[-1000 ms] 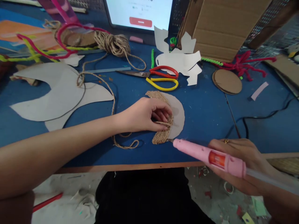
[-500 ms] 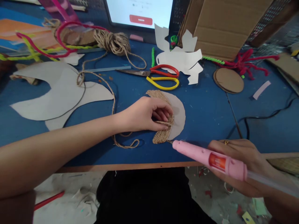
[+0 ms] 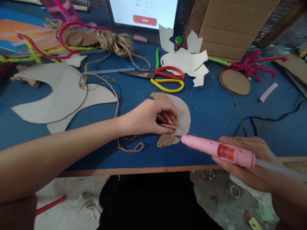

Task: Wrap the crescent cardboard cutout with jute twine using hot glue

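My left hand point(image 3: 153, 116) rests on a round grey cardboard piece point(image 3: 184, 119) whose left part is covered with rows of jute twine point(image 3: 166, 139). Its thumb and fingers are closed on a strand of that twine, which runs across the covered part. In my right hand point(image 3: 249, 159) is a pink hot glue gun point(image 3: 206, 145) with a clear glue stick out of its back end. The metal nozzle points left, at the border between the twine rows and the bare cardboard. Whether the tip touches cannot be made out.
Behind the disc lie scissors point(image 3: 168, 80) with red and yellow handles. A twine bundle point(image 3: 116, 44) sits at the back left, above grey crescent cutouts point(image 3: 59, 92). White paper scraps point(image 3: 183, 62), cardboard circles point(image 3: 235, 82) and a lit screen point(image 3: 144, 8) are farther back.
My right hand has moved the glue gun slightly up and to the right, its nozzle shifting from the disc's lower edge onto the twine's border. My left hand stays put.
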